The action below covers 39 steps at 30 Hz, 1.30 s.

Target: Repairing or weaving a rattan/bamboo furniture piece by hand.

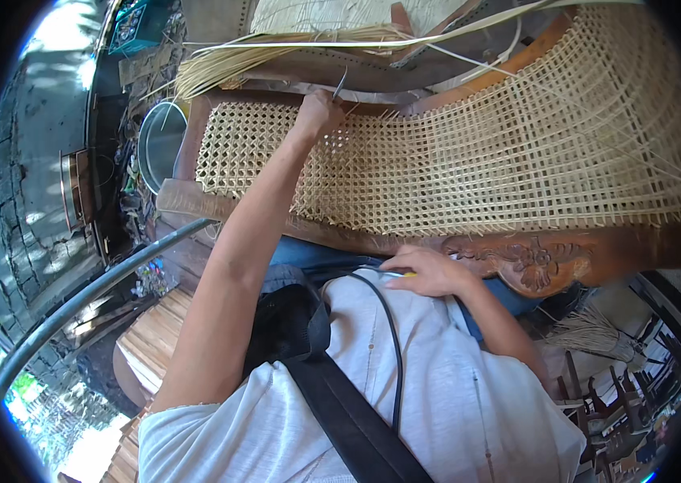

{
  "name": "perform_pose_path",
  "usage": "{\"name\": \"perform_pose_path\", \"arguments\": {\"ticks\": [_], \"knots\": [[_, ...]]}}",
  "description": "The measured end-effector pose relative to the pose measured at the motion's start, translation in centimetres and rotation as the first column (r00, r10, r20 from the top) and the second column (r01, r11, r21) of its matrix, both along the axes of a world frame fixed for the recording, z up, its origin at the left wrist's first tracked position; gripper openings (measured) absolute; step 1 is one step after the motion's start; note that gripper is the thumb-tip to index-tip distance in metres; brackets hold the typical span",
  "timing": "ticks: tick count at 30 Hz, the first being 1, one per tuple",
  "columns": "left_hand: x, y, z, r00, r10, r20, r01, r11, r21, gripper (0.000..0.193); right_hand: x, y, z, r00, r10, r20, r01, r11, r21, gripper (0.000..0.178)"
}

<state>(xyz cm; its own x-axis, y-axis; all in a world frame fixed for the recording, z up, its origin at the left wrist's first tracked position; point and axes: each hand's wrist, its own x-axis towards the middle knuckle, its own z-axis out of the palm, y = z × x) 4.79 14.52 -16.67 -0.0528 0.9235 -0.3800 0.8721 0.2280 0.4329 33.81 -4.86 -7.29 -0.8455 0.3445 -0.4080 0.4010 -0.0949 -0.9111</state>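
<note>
Two bare hands are yours here, set well apart over the cane panel [469, 161], which sweeps from ten o'clock to two in its wooden frame [630, 245]. Your left hand [320, 114], just shy of twelve, is clenched around a thin metal tool [341, 83]. Its tip juts out toward twelve, perhaps so that the point stays clear of the weave while your fist sits at the panel's far edge. Your right hand [427, 271] lies low, just right of centre, against your shirt [437, 346], fingers bent over a yellow thing [410, 275]; you can't tell from this view whether it is gripped or merely covered.

The frame's near rail runs close along your jeans [300, 253], probably to keep the whole panel within reach of either arm. At eleven o'clock, a bundle [220, 68] of pale strands rests beyond the far rail, seemingly laid there to be handy yet off the mesh. One long strip [469, 35] arches toward one o'clock. A bucket [147, 149] stands at ten, outside the frame.
</note>
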Motion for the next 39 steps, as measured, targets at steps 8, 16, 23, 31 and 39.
{"name": "perform_pose_path", "arguments": {"ticks": [8,16,23,31,39], "knots": [[-0.2,0.7,0.4,0.996,-0.039,-0.082,0.037,0.999,-0.027,0.034,1.9,8.2,-1.8,0.967,-0.068,0.244,0.126,0.966,-0.227,0.025],[0.3,0.1,-0.5,0.992,-0.119,-0.042,0.117,0.992,-0.043,0.038,-8.8,22.0,-8.2,0.858,-0.15,0.492,-0.013,0.95,0.312,0.035],[0.7,0.1,-0.9,0.989,-0.08,-0.121,0.066,0.991,-0.12,0.039,-12.0,24.1,-10.4,0.805,0.111,0.582,-0.319,0.909,0.268,0.037],[1.3,-0.2,-1.2,0.981,-0.025,-0.193,0.007,0.996,-0.094,0.028,-11.6,23.7,-10.1,0.863,0.065,0.501,-0.235,0.929,0.285,0.041],[1.1,-0.2,-1.4,0.98,-0.077,-0.182,0.066,0.996,-0.063,0.026,-11.3,24.1,-9.5,0.845,0.038,0.534,-0.195,0.95,0.242,0.04]]}}
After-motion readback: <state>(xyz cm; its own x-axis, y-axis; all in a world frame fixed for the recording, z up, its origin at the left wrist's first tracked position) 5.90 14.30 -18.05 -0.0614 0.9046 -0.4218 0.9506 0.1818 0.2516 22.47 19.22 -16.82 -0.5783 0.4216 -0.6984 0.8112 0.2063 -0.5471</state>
